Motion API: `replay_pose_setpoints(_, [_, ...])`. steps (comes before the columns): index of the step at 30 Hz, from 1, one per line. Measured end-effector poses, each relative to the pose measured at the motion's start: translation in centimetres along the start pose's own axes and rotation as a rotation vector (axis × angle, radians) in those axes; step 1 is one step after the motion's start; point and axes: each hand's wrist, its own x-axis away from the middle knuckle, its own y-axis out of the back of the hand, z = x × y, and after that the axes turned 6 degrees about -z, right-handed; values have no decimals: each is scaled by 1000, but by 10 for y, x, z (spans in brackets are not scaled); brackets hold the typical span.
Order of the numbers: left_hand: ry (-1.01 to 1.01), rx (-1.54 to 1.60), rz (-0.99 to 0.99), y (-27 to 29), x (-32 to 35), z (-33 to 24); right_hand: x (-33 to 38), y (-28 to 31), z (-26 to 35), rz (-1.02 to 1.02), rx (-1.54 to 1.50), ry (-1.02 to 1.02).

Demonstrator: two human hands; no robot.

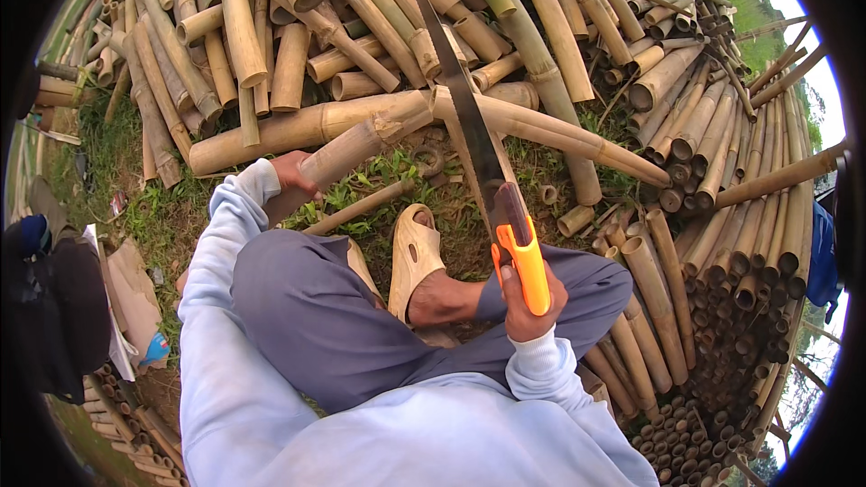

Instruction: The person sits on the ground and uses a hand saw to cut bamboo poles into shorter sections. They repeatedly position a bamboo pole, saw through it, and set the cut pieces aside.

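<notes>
My left hand (292, 182) is wrapped round the near end of a thick bamboo pole (347, 151), which slants away to the right over another bamboo pole (253, 137) lying crosswise. In my right hand (534, 302) is the orange handle of a hand saw (469, 113). Its long dark blade points up and away, passing over the bamboo close to the far end of the piece my left hand grips. Whether the teeth touch the bamboo I cannot tell. A pale bamboo length (550, 131) runs off to the right behind the blade.
Cut bamboo pieces (244, 27) are heaped across the far side. Stacked bamboo (749, 216) rises on the right, with loose poles (663, 298) beside my knee. My sandalled foot (417, 261) rests on grass. A cardboard piece (137, 293) and a dark bag (59, 307) lie left.
</notes>
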Motion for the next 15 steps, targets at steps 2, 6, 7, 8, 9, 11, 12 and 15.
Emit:
replay_pose_setpoints(2, [144, 121, 102, 4, -9, -2, 0, 1, -6, 10, 15, -24])
replay_pose_setpoints(6, [-47, 103, -196, 2, -13, 54, -12, -15, -2, 29, 23, 118])
replay_pose_setpoints(7, [-108, 108, -320, 3, -9, 64, -11, -16, -3, 23, 27, 125])
replay_pose_setpoints(8, [-174, 116, -440, 1, -6, 68, -12, -15, -3, 16, 37, 134])
replay_pose_setpoints(9, [-160, -115, -545, -15, -7, 37, -12, -9, -9, -17, 65, 133])
replay_pose_setpoints(11, [-339, -370, -838, -43, 6, 36, -11, -8, -12, -5, 35, 59])
replay_pose_setpoints(12, [-424, -497, -983, -57, 13, 40, -9, -8, -12, 6, 23, 21])
replay_pose_setpoints(15, [-380, -899, -1193, -103, 12, 20, -7, -9, -15, 22, 19, 1])
